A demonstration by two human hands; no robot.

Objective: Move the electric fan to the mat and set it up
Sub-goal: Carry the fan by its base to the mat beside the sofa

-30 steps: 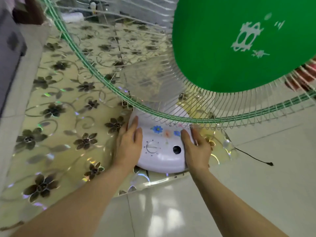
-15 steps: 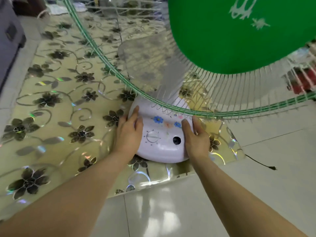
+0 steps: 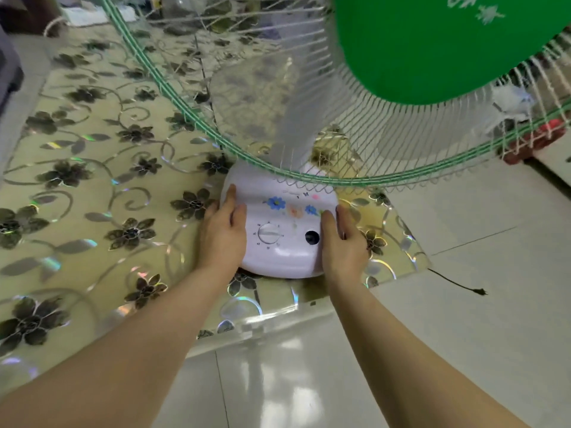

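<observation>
The electric fan stands on the near right corner of the gold flower-patterned mat (image 3: 92, 186). Its white base (image 3: 279, 257) carries a timer dial (image 3: 268, 233), a dark round hole and flower stickers. Above it rises the wire grille with a green rim (image 3: 173, 97) and a big green centre disc (image 3: 432, 47); clear blades show through the wires. My left hand (image 3: 222, 234) grips the base's left side. My right hand (image 3: 341, 242) grips its right side.
White glossy floor tiles (image 3: 463, 350) lie in front and to the right. A thin black cord (image 3: 457, 284) trails on the tiles right of the mat corner. Red and white objects (image 3: 531, 140) sit behind the grille at right. Dark furniture stands at far left.
The fan base has slid a little further onto the mat with both hands still on it, and the view has tilted so the grille sits higher in frame.
</observation>
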